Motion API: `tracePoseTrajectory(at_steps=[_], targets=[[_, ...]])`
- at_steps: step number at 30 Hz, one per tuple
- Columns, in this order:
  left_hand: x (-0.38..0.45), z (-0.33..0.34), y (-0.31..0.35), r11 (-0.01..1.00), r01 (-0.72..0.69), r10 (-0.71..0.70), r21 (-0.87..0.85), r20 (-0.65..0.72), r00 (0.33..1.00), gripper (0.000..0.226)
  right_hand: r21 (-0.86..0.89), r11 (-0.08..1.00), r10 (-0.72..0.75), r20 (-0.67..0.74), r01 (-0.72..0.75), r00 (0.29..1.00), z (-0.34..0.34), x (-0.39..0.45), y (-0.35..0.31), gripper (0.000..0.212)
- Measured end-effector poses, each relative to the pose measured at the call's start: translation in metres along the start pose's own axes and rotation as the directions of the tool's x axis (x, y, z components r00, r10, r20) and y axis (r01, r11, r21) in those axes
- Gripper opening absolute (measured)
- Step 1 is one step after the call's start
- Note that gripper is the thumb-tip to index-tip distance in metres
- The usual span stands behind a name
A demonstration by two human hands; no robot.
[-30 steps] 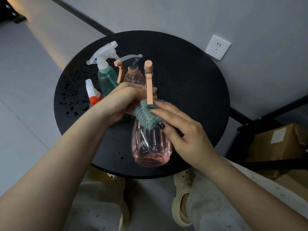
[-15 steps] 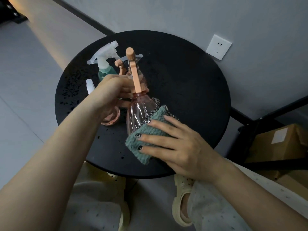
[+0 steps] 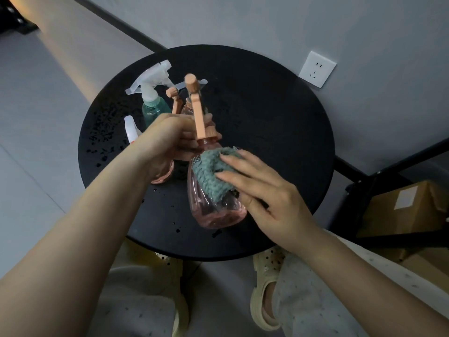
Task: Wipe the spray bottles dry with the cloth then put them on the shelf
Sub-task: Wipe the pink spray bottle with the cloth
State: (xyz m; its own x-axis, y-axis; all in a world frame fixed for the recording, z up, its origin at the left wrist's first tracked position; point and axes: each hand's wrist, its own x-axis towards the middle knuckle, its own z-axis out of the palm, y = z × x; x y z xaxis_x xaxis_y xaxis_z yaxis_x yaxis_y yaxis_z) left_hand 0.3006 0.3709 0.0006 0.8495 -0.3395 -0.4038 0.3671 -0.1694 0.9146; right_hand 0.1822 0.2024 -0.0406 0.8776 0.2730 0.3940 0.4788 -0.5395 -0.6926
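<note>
Gripping the pink bottle (image 3: 216, 205) by its neck, my left hand (image 3: 167, 142) is steadying thin, slick plastic. Right hand (image 3: 264, 190) is pressing the cloth (image 3: 210, 173) flat-fingered against its shoulder.

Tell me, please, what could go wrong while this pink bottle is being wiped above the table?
The left hand grips only the neck of the pink bottle, so it might slip under the cloth. The bottle's nozzle could knock the green bottle. Droplets on the black table could re-wet dried bottles.
</note>
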Motion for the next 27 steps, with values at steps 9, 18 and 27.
tracePoseTrajectory(at_steps=[9,18,27], targets=[[0.003,-0.007,0.002,1.000,0.016,-0.016,-0.008,-0.058,0.998,0.025,-0.171,0.951,-0.232,0.157,0.257,0.960,0.000,-0.008,0.005,0.032],[-0.001,0.008,0.001,1.000,-0.007,0.005,0.011,0.131,0.991,0.028,0.245,0.950,0.212,-0.044,-0.195,0.976,0.000,0.005,0.003,0.041],[0.002,-0.004,0.005,0.998,-0.026,0.019,-0.053,-0.126,0.992,0.015,-0.192,0.951,-0.226,0.110,0.244,0.968,-0.004,-0.008,0.004,0.033]])
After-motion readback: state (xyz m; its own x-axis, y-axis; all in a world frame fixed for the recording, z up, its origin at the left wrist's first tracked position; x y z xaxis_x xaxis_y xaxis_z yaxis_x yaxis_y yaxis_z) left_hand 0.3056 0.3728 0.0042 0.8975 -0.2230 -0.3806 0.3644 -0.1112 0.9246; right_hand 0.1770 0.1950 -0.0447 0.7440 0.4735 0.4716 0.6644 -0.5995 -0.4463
